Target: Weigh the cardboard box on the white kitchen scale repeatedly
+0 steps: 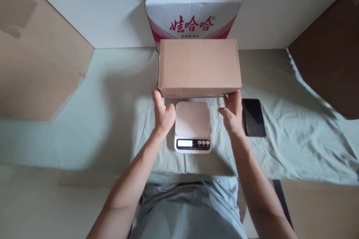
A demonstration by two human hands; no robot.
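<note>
Far left: flat cardboard (36, 56) leans at the edge, well apart from the action; not a factor. Left hand (162, 110) is at the box's (199, 66) near-left corner, fingers (157, 97) curled up against the corner, thumb free below; looks like a fingertip hold, not a full wrap. The box sits between both hands, just beyond and above the scale (193, 127), its near edge over the scale's far rim; can't tell if it's lifted or touching the scale. The scale rests on a pale cloth (294, 138) over the desk, display facing the person. Right hand (232, 112) is at the near-right corner, fingers (234, 99) under/against the bottom edge, thumb apart; again a light hold.

Risks, as I judge: both holds are on the near edge only, so the far end may dip & the box may tip back toward the printed carton (193, 18); the box is much wider than the platter, so off-centre placement may rock it or hide the display; wrinkled cloth under the scale may let it slide or sit unlevel. The phone (254, 117) lies just beside the right hand; a slip or sweep of the wrist could knock it.
</note>
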